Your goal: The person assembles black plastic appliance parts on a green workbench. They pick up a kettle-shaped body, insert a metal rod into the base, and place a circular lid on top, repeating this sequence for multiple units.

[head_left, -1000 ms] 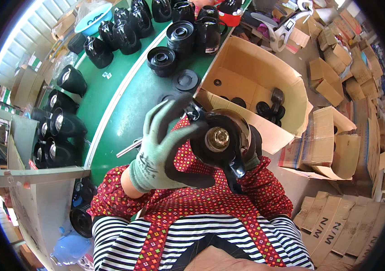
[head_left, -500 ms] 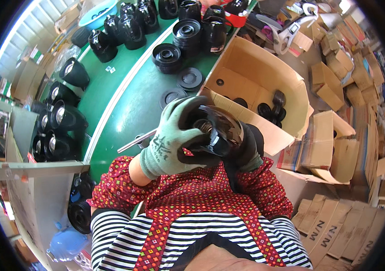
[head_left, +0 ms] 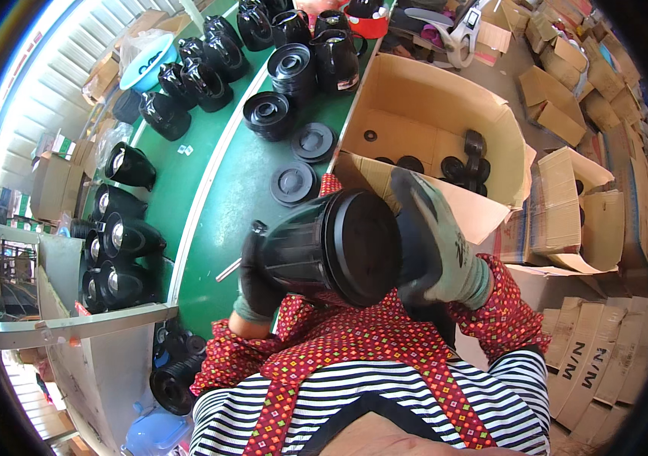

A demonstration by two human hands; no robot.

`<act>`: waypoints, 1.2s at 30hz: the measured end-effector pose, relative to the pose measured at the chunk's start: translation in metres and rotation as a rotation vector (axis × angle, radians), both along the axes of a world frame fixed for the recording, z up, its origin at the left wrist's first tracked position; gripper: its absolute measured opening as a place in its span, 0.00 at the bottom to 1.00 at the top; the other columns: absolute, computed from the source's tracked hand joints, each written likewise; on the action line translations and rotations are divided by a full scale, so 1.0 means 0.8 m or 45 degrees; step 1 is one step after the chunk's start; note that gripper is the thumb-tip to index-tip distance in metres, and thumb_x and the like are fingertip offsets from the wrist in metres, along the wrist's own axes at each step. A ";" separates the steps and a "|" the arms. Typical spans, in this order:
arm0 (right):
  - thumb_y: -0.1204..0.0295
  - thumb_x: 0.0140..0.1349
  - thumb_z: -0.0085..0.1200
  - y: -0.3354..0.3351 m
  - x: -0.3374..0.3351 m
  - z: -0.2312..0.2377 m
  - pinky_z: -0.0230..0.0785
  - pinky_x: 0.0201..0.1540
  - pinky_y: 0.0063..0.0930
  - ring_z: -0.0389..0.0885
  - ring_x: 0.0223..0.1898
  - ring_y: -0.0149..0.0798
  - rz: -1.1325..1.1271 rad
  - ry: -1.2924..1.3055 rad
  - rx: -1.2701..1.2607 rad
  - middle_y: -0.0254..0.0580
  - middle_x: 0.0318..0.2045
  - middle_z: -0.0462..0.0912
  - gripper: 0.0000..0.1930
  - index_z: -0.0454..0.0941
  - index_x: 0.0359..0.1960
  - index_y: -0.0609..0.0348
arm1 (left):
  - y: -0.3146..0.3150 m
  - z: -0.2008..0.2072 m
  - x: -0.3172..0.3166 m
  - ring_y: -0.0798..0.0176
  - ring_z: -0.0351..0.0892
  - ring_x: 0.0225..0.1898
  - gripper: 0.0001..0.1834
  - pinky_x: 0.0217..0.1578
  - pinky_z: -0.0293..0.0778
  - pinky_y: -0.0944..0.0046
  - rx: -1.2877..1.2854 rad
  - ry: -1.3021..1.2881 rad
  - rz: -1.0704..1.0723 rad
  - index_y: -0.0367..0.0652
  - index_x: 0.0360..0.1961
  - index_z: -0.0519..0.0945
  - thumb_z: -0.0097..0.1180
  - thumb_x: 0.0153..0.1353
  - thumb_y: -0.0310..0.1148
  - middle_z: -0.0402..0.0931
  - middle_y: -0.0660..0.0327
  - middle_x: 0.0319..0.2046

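Observation:
A glossy black jug [head_left: 293, 254] lies sideways in front of my chest, with its wide round black base [head_left: 366, 247] turned to the right. My left hand [head_left: 257, 283], in a dark-palmed glove, grips its narrower left end. Beside the base is my right hand [head_left: 434, 243], gloved in green and black, its fingers stretched out; whether the palm touches the base I cannot tell. A thin metal rod [head_left: 227, 270] shows past my left hand. Two flat black discs [head_left: 294, 182] lie on the green table [head_left: 210, 190] beyond the jug.
Stacks of black ring-shaped parts [head_left: 267, 114] and several upright black jugs [head_left: 206, 83] stand farther back. More jug bodies [head_left: 123, 235] lie along the left. An open cardboard box [head_left: 407, 91] with black round parts adjoins the table's right edge. A blue basin [head_left: 149, 64] sits at the far left.
The jug has turned so its base faces right and more toward me. My left hand has moved to its left end; my right hand has come off its side and opened beside the base.

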State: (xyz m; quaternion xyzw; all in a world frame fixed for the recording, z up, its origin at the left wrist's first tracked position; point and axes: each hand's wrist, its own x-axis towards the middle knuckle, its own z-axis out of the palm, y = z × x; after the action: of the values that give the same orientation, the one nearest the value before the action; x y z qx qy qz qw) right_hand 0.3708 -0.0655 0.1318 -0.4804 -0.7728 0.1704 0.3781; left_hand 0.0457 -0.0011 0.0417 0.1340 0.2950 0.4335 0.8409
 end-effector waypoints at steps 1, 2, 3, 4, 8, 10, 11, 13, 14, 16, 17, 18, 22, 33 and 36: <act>0.39 0.39 0.79 0.005 -0.001 0.003 0.55 0.74 0.65 0.59 0.74 0.73 0.135 -0.018 0.098 0.67 0.75 0.60 0.62 0.67 0.76 0.56 | -0.008 0.001 0.005 0.50 0.82 0.61 0.29 0.66 0.74 0.45 -0.062 -0.021 -0.039 0.45 0.66 0.77 0.46 0.79 0.55 0.81 0.52 0.63; 0.39 0.38 0.79 0.009 -0.003 0.007 0.52 0.74 0.70 0.55 0.76 0.77 0.269 -0.034 0.197 0.69 0.76 0.57 0.61 0.69 0.76 0.53 | -0.014 0.001 0.008 0.50 0.82 0.61 0.29 0.66 0.75 0.45 -0.124 -0.042 -0.079 0.45 0.67 0.77 0.46 0.79 0.55 0.81 0.51 0.63; 0.36 0.36 0.78 0.014 -0.007 0.013 0.48 0.74 0.77 0.48 0.76 0.84 0.395 -0.025 0.131 0.74 0.77 0.53 0.59 0.72 0.74 0.45 | -0.016 -0.010 0.011 0.49 0.83 0.61 0.29 0.66 0.75 0.46 -0.137 -0.040 -0.075 0.44 0.67 0.77 0.45 0.79 0.54 0.81 0.51 0.63; 0.36 0.36 0.78 0.020 -0.012 0.021 0.48 0.74 0.76 0.49 0.76 0.83 0.457 -0.055 0.146 0.73 0.77 0.53 0.58 0.72 0.74 0.44 | -0.021 -0.007 0.014 0.49 0.82 0.61 0.29 0.66 0.75 0.46 -0.145 -0.037 -0.097 0.43 0.67 0.77 0.45 0.79 0.54 0.81 0.51 0.63; 0.38 0.40 0.76 0.024 -0.022 0.034 0.52 0.74 0.71 0.58 0.73 0.78 0.482 -0.071 0.229 0.70 0.76 0.58 0.52 0.76 0.71 0.39 | -0.025 0.005 0.026 0.49 0.82 0.62 0.30 0.66 0.75 0.46 -0.129 -0.026 -0.112 0.42 0.67 0.76 0.44 0.80 0.55 0.81 0.51 0.64; 0.40 0.42 0.75 0.022 -0.026 0.018 0.54 0.73 0.69 0.61 0.72 0.76 0.442 0.074 0.342 0.68 0.75 0.60 0.49 0.77 0.70 0.40 | -0.015 0.010 0.028 0.49 0.81 0.62 0.30 0.66 0.75 0.46 -0.062 -0.083 -0.113 0.42 0.67 0.76 0.44 0.80 0.55 0.80 0.50 0.64; 0.41 0.43 0.75 0.021 -0.028 0.011 0.55 0.73 0.67 0.62 0.72 0.75 0.385 0.126 0.372 0.68 0.75 0.62 0.48 0.78 0.69 0.42 | -0.008 0.016 0.031 0.49 0.81 0.62 0.30 0.66 0.75 0.46 -0.006 -0.110 -0.137 0.42 0.67 0.76 0.44 0.80 0.55 0.79 0.49 0.64; 0.43 0.46 0.74 0.021 -0.027 -0.002 0.56 0.73 0.64 0.63 0.72 0.72 0.251 0.210 0.438 0.67 0.74 0.64 0.45 0.79 0.68 0.45 | 0.008 0.011 0.036 0.48 0.81 0.62 0.31 0.65 0.76 0.45 -0.044 -0.111 -0.022 0.42 0.67 0.76 0.44 0.79 0.56 0.79 0.47 0.64; 0.44 0.48 0.73 0.024 -0.028 -0.011 0.56 0.73 0.63 0.63 0.72 0.72 0.204 0.272 0.443 0.66 0.74 0.64 0.44 0.79 0.68 0.48 | 0.014 0.013 0.036 0.48 0.82 0.62 0.31 0.65 0.76 0.45 -0.009 -0.075 -0.017 0.42 0.67 0.76 0.44 0.79 0.57 0.80 0.47 0.63; 0.46 0.50 0.72 0.024 -0.031 -0.036 0.57 0.73 0.62 0.63 0.73 0.70 0.084 0.393 0.440 0.66 0.74 0.65 0.43 0.78 0.68 0.52 | 0.023 0.018 0.037 0.47 0.82 0.62 0.32 0.65 0.76 0.44 0.079 -0.053 -0.119 0.42 0.67 0.76 0.44 0.79 0.58 0.80 0.47 0.62; 0.48 0.53 0.70 0.026 -0.027 -0.050 0.55 0.74 0.60 0.64 0.72 0.68 0.068 0.439 0.456 0.65 0.73 0.66 0.42 0.77 0.69 0.56 | 0.023 0.021 0.043 0.47 0.82 0.61 0.35 0.64 0.76 0.44 0.044 -0.009 -0.097 0.39 0.67 0.76 0.44 0.79 0.60 0.82 0.47 0.61; 0.50 0.56 0.67 0.023 -0.032 -0.051 0.54 0.75 0.57 0.65 0.72 0.66 -0.051 0.552 0.284 0.62 0.73 0.67 0.40 0.75 0.70 0.56 | 0.023 0.024 0.048 0.47 0.82 0.61 0.36 0.64 0.76 0.44 0.073 0.017 -0.097 0.38 0.67 0.75 0.43 0.78 0.60 0.81 0.47 0.61; 0.55 0.61 0.62 0.030 -0.027 -0.041 0.54 0.76 0.51 0.67 0.72 0.60 -0.052 0.583 0.134 0.57 0.72 0.69 0.37 0.73 0.71 0.59 | 0.008 0.030 0.063 0.47 0.82 0.62 0.42 0.66 0.75 0.46 0.045 -0.003 -0.101 0.34 0.70 0.73 0.42 0.77 0.64 0.81 0.47 0.62; 0.55 0.80 0.50 0.057 -0.023 -0.065 0.62 0.71 0.29 0.74 0.65 0.38 0.057 1.274 -0.647 0.43 0.62 0.77 0.28 0.70 0.72 0.63 | -0.007 0.029 0.047 0.46 0.80 0.64 0.41 0.67 0.76 0.44 0.058 0.058 -0.348 0.39 0.73 0.70 0.35 0.79 0.64 0.78 0.46 0.65; 0.64 0.84 0.42 0.057 -0.003 -0.061 0.60 0.75 0.31 0.73 0.68 0.37 -0.058 1.000 -0.748 0.44 0.68 0.75 0.26 0.61 0.79 0.58 | -0.019 0.015 0.033 0.48 0.78 0.65 0.41 0.67 0.75 0.46 0.115 0.145 -0.261 0.37 0.74 0.69 0.37 0.79 0.63 0.76 0.44 0.66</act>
State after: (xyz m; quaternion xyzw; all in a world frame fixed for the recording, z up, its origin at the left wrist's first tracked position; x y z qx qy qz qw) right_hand 0.3687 -0.0200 0.0832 -0.4829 -0.4804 0.5412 0.4930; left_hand 0.0723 -0.0167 0.0539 0.2256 0.3072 0.3499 0.8557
